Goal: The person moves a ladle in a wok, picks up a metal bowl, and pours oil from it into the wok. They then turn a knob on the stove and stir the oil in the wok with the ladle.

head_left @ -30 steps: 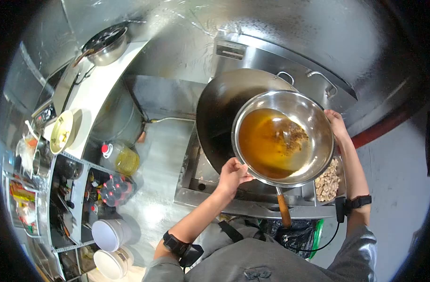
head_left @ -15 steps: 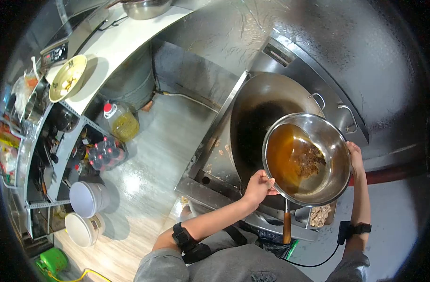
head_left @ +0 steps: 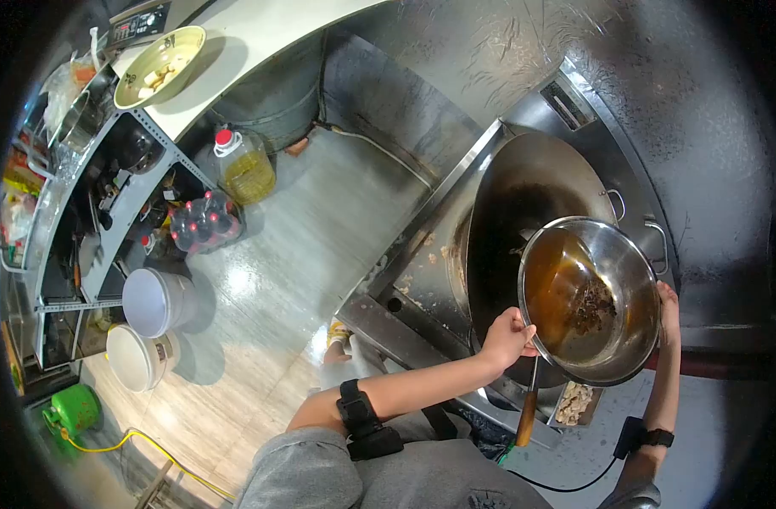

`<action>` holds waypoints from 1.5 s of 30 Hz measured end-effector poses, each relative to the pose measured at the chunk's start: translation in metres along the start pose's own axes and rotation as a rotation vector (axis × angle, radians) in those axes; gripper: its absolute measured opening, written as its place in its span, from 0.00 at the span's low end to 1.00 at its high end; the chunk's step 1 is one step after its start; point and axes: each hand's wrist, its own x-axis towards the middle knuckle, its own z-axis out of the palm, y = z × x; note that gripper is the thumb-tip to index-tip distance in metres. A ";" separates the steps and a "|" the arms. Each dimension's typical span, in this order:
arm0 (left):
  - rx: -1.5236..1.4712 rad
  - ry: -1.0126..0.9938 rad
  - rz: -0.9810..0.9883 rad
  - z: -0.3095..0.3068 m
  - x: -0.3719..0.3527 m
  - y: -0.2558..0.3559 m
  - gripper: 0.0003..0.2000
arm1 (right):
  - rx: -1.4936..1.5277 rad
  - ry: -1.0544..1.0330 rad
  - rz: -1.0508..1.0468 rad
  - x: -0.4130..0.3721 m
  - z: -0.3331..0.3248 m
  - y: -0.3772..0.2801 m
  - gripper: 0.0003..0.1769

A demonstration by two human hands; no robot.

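Bowl (head_left: 630, 271) held over wok (head_left: 532, 195), near its 5 o'clock edge. Left hand (head_left: 507, 338) grips rim at 8 o'clock, right hand (head_left: 666, 310) at 3. Oil (head_left: 553, 288) pooled toward 9, dark bits (head_left: 593, 305) mid-bowl

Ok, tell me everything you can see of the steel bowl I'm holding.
The steel bowl is round, wide and shiny, and looks like thin polished metal. It holds an amber-brown liquid with a clump of dark bits near the middle. The bowl is tilted, with the liquid pooled toward its left side, and sits over the near edge of the dark wok. The left hand grips its near-left rim and the right hand its right rim. Its underside is hidden.
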 end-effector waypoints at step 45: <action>0.162 -0.041 0.070 0.020 -0.001 -0.002 0.04 | 0.106 0.050 0.112 -0.051 0.026 -0.021 0.13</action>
